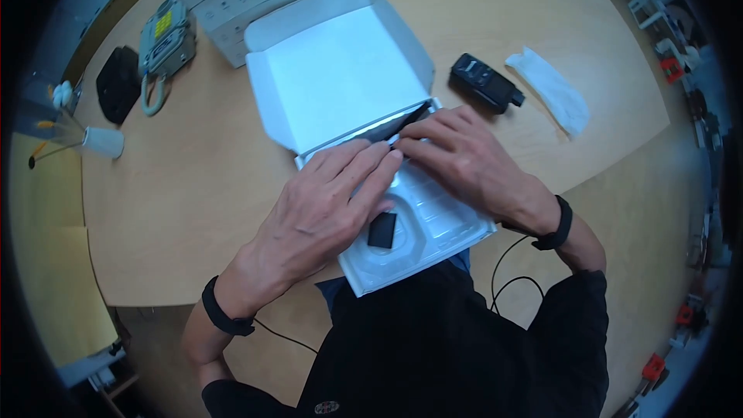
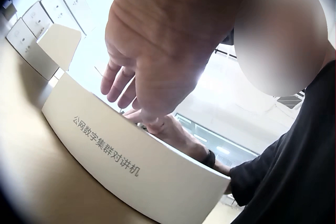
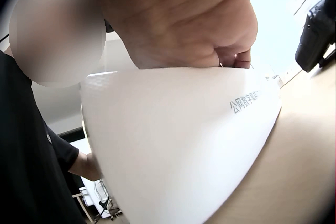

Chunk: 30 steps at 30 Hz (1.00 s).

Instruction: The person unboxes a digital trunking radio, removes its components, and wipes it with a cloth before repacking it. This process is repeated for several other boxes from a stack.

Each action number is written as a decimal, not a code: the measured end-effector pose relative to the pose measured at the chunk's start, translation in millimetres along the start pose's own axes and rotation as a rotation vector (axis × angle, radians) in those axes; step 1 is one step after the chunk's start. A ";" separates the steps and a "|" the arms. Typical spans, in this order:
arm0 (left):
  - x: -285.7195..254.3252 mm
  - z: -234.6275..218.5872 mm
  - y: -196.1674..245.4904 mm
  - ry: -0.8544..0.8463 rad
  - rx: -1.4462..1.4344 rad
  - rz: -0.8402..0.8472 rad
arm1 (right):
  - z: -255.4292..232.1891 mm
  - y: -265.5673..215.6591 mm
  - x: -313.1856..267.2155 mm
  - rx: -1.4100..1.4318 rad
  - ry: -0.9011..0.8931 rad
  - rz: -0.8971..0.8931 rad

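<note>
An opened white box [image 1: 352, 271] lies in front of the person, with its lid [image 1: 333, 77] folded back and a clear plastic tray [image 1: 449, 220] inside. A small black block [image 1: 381, 230] sits in the tray near the left thumb. A thin black strip [image 1: 414, 115] runs along the box's back edge. The right hand [image 1: 468, 159] has curled fingers at the strip and pinches it. The left hand [image 1: 321, 205] reaches in from the left, fingers fairly straight, fingertips meeting the right hand's at the strip. In the left wrist view, the box's side [image 2: 131, 155] hides these fingertips.
A black handheld radio [image 1: 485, 83] and a white wrapper [image 1: 551, 93] lie to the right. Stacked white boxes [image 1: 255, 0] stand behind the lid on the left. Farther left are a desk telephone [image 1: 166, 39], a black pouch [image 1: 118, 85] and a white cup [image 1: 103, 142].
</note>
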<state>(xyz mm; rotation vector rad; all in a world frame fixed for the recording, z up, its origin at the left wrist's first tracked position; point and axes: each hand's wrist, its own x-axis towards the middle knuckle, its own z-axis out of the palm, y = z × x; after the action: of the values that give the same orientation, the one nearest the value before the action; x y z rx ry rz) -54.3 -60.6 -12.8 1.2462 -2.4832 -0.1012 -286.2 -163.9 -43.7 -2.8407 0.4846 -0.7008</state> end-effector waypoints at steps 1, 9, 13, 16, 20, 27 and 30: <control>2.2 5.2 -1.8 0.015 -0.011 0.026 | -0.9 0.4 0.9 0.001 0.016 -0.036; 0.1 16.2 -4.3 -0.100 -0.037 -0.086 | -34.7 15.4 -34.5 -0.065 0.236 0.244; -1.1 15.6 -4.7 -0.087 -0.065 -0.067 | -45.3 38.4 -45.3 -0.214 0.344 0.385; -1.5 16.3 -3.6 -0.088 -0.049 -0.067 | -36.4 55.0 -57.0 -0.162 0.275 0.500; 0.0 16.0 -2.0 -0.088 -0.050 -0.077 | -17.1 65.4 -66.7 0.033 0.196 0.571; 4.0 13.9 -3.3 -0.091 -0.101 -0.078 | -16.0 50.5 -62.6 0.001 0.149 0.524; 5.2 13.1 -6.4 -0.103 -0.119 -0.077 | -14.7 54.4 -58.1 0.049 0.103 0.535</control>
<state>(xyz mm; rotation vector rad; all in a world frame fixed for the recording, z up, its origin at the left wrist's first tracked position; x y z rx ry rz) -56.9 -69.8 -25.0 1.3170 -2.4737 -0.3364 -356.5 -195.5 -68.6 -2.4594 1.1631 -0.7302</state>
